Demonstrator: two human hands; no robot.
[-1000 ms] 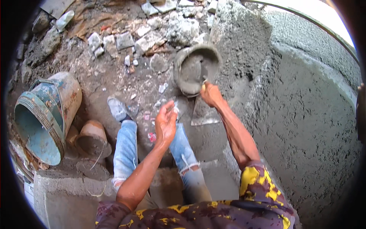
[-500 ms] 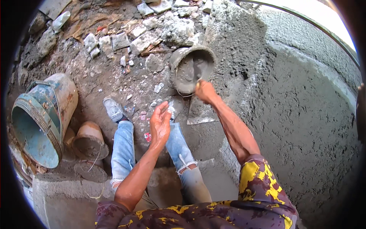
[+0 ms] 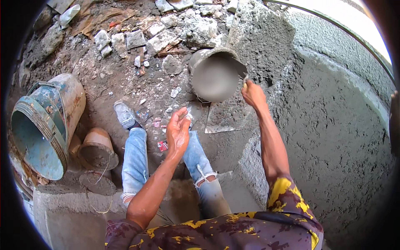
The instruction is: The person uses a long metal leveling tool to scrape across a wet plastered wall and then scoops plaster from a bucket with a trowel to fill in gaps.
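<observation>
My right hand is closed round the handle of a trowel, whose dark blade lies over the right rim of a mortar-caked bucket. The inside of that bucket is a grey blur. Just beyond the hand is a wall of rough wet mortar, joining a broad grey plastered surface on the right. My left hand hangs over my knee, palm turned up and fingers loosely apart, with nothing in it.
At the left a large blue-grey bucket lies on its side, with smaller mortar-crusted buckets beside it. Broken stones and rubble cover the far ground. A flat board lies below the bucket, and a low concrete ledge runs at the near left.
My right hand has moved right with the trowel, from the bucket's near rim to its right side, and the blade now shows at the rim. My left hand has barely moved.
</observation>
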